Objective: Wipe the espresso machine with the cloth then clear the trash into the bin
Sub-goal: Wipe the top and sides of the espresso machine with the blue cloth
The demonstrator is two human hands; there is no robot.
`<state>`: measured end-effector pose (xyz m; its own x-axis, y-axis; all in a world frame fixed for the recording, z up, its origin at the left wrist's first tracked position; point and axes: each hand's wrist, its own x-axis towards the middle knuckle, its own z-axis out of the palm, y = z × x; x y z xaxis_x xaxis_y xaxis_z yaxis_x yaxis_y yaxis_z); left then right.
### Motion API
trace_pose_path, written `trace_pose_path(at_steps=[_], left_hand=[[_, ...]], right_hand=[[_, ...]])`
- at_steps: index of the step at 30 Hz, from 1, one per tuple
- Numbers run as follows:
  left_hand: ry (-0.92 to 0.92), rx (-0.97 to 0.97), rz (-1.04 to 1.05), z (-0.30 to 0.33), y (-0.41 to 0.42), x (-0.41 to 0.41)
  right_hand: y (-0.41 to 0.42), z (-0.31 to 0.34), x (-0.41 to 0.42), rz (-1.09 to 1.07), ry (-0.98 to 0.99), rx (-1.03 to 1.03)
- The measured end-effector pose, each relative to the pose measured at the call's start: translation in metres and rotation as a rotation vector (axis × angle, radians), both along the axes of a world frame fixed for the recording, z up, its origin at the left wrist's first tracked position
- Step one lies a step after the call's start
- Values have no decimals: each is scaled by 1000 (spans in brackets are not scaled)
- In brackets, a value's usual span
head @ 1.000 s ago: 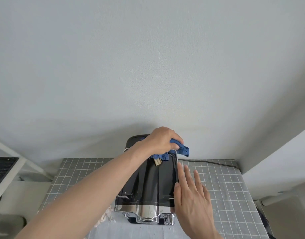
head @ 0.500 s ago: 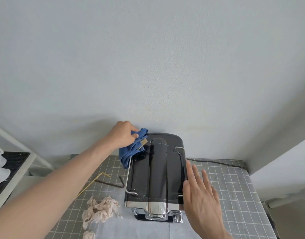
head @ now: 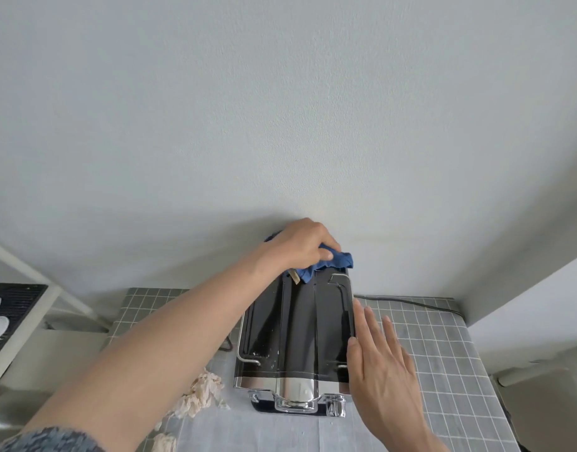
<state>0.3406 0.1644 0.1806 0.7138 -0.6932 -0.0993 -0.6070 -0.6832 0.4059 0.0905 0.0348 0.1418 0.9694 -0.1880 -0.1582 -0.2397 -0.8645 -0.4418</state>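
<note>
A black and chrome espresso machine (head: 296, 334) stands on the grey grid tablecloth (head: 437, 350), its back near the wall. My left hand (head: 300, 244) presses a bunched blue cloth (head: 329, 264) onto the rear of the machine's top, towards the right corner. Flat against the machine's right side lies my right hand (head: 381, 363), fingers spread. Crumpled beige paper trash (head: 202, 393) sits on the table to the left of the machine, partly hidden by my left forearm. No bin is in view.
A black power cable (head: 407, 302) runs along the table's back edge to the right. A white shelf frame (head: 26, 308) with a black mat stands at the left. A dark bent tool (head: 227, 344) peeks out beside the machine. The wall rises right behind.
My left hand has swept the blue cloth from the rear left corner of the machine's top across to the rear right. The right hand has stayed against the side.
</note>
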Motion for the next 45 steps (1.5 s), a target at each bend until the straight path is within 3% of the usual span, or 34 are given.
trace_pose_path(at_steps=[5,12,19,24,33,45], left_hand=[[-60,91,-173,7,24,-4],[-77,210,-95,25,95,-7],[18,-99,-4,0,47,-16],[5,-52,-12,0,14,-10],[2,65,89,11,84,8],[-8,-89,110,0,14,-6]], right_hand=[[2,-3,2,-9,1,-6],[0,-1,2,-2,-1,10],[-1,-3,3,3,-7,27],[0,-1,3,-6,2,21],[2,0,1,-17,-18,63],[2,-1,2,-15,-33,95]])
